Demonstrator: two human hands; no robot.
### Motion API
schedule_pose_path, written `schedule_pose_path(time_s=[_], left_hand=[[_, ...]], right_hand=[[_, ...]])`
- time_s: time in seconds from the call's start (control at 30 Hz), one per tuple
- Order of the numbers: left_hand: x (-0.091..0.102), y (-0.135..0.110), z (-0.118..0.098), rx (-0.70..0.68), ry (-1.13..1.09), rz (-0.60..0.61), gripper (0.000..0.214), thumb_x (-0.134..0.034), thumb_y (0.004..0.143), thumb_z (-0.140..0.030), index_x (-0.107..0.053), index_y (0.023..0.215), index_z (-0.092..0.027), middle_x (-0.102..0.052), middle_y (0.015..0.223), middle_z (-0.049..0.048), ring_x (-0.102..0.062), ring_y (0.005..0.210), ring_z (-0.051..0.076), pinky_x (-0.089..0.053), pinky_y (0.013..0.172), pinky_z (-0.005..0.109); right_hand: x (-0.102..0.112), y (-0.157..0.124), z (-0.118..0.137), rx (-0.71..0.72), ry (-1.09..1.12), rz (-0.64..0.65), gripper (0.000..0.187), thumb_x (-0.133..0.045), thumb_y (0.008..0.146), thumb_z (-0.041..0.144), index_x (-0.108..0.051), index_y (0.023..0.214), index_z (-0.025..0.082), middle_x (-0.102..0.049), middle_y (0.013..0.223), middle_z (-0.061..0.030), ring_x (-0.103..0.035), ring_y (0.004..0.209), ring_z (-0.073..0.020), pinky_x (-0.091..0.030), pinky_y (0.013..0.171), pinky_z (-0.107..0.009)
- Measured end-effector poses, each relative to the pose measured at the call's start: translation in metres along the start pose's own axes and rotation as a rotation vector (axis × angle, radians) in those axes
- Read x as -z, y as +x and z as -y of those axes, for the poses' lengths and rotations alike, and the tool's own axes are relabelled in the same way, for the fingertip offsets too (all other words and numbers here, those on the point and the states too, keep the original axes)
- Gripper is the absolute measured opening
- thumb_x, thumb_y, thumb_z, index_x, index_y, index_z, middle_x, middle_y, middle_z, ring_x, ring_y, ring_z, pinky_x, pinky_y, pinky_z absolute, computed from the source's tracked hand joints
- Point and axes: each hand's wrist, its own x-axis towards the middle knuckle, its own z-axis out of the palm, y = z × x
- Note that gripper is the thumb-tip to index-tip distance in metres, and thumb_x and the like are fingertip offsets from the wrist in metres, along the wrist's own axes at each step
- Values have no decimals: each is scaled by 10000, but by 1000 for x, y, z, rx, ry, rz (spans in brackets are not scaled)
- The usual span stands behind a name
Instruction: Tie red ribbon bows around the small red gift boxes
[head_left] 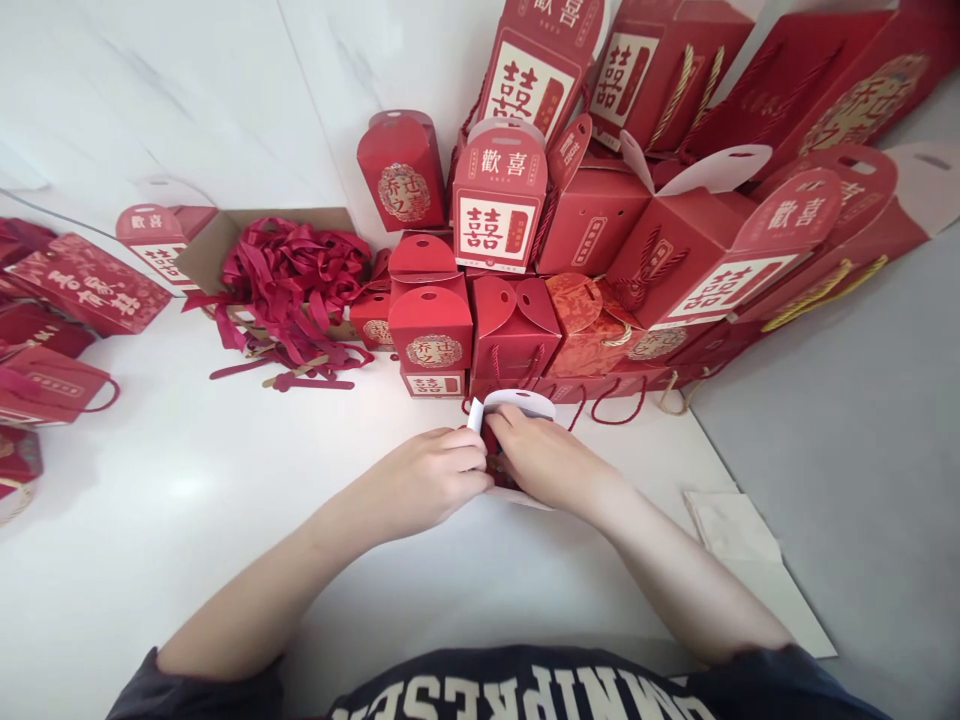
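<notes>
A small paper gift box [525, 402], its top flaps standing up with white insides, is on the white table in front of me. My left hand [442, 475] is closed on the box's left side, fingers pressed at the white flap edge. Bent fingers of my right hand [551, 455] reach down into the box opening, and what they pinch is hidden. Dark red shows inside between the two hands. Much of the box's body is covered by my hands.
Red gift boxes [495, 205] are stacked behind and to the right. A brown carton [202, 255] overflows with crimson ribbons [292, 265]. More red boxes [94, 285] stand at far left. White paper [735, 525] lies at right, by a grey surface [847, 400].
</notes>
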Motion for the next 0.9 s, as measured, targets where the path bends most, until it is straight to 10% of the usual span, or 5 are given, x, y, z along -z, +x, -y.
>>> schedule_pose_path(time_s=[0.9], left_hand=[[2, -1, -9, 62, 50, 123, 211, -480, 939, -139, -666, 846, -177, -641, 768, 21, -563, 846, 167, -430, 747, 307]], right_hand=[[15, -10, 1, 91, -132, -69, 158, -504, 847, 100, -615, 757, 166, -694, 743, -62, -654, 637, -190, -202, 513, -296]])
